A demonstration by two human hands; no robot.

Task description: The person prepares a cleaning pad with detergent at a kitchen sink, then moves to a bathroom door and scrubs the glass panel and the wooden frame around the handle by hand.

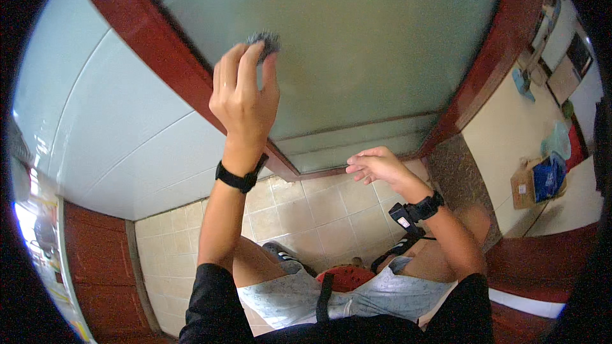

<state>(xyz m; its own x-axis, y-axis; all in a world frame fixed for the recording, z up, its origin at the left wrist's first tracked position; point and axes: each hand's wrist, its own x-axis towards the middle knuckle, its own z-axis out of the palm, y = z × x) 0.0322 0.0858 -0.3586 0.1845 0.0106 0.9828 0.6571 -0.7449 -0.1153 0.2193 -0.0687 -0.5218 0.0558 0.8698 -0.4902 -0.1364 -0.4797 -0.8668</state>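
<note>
My left hand [244, 86] grips a grey scouring pad [267, 40], probably steel wool, between fingers and thumb. It is raised in front of a frosted glass panel [358, 57], beside the red-brown wooden frame [172, 57] that borders it. Whether the pad touches the glass I cannot tell. Lower down, my right hand [377, 165] hovers before the panel's bottom edge with its fingers loosely bent and slightly apart. Nothing shows in it. Both wrists wear black straps, the right one with a small device attached.
White wall panels [129, 129] flank the frame on the left. Beige floor tiles [287, 215] lie below, with a red stool [346, 277] between my legs. At right, a cardboard box [523, 184] holds a blue bag. A brown wooden door [100, 258] stands lower left.
</note>
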